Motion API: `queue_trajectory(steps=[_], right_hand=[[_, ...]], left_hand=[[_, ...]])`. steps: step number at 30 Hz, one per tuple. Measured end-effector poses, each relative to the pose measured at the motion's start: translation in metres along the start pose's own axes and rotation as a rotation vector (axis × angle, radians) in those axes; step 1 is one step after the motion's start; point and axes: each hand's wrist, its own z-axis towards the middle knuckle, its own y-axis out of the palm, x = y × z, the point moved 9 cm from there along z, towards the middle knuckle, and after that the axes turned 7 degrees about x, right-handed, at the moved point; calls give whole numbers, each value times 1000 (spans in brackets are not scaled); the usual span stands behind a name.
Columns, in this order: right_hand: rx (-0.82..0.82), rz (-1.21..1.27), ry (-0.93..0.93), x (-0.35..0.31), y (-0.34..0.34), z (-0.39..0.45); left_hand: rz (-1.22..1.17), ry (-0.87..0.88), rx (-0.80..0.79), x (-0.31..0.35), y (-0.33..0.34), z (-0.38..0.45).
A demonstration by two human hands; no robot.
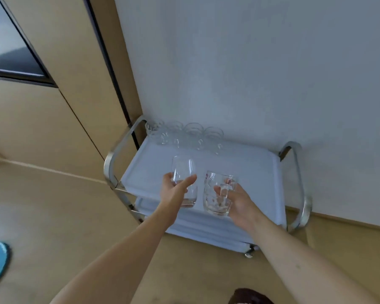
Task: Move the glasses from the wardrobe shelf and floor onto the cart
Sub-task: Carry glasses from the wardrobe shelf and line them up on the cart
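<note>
We are holding one clear glass [183,181] in our left hand [173,191] and another glass [217,194] in our right hand [239,202], above the cart [261,172] top's near edge. We should be lowering both gently, clear of the glasses lining its far edge [184,134].

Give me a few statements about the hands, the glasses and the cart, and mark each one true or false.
1. Each hand holds a clear glass. True: the left hand grips one glass, the right hand another glass.
2. A row of glasses stands at the far edge of the cart. True.
3. The cart's top tray is black. False: it is white.
4. The cart stands in the middle of the room. False: it stands against the wall.
</note>
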Motion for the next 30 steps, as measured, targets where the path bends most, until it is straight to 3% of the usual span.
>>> queue_trajectory(steps=[8, 13, 24, 30], right_hand=[[175, 27, -18, -3, -76, 19], [185, 48, 40, -7, -114, 62], [340, -128, 84, -31, -178, 173], [347, -306, -7, -47, -187, 222]], left_hand=[[105, -54, -101, -25, 76, 25], [149, -48, -112, -17, 117, 63], [381, 24, 22, -6, 166, 131], [409, 37, 84, -7, 178, 148]])
